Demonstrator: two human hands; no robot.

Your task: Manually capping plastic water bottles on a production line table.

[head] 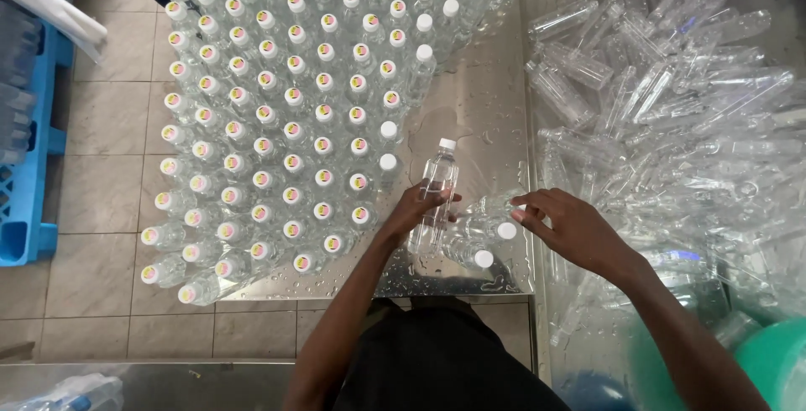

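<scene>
Clear glossy plastic is seen in the bottle (437, 188); the surface (478, 109) is shown as wet, shiny metal, with matt floor tiles (101, 184) at nine o'clock.

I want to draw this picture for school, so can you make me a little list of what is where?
Left hand: holds an upright clear bottle with a white cap.
Right hand: fingers touch a capped bottle lying on its side.
Another lying bottle: just below it.
Table: shiny metal, wet with drops.
Rows of capped bottles: standing at left.
Pile of bottles: clear, lying at right.
Crate: blue, on the tiled floor.
</scene>
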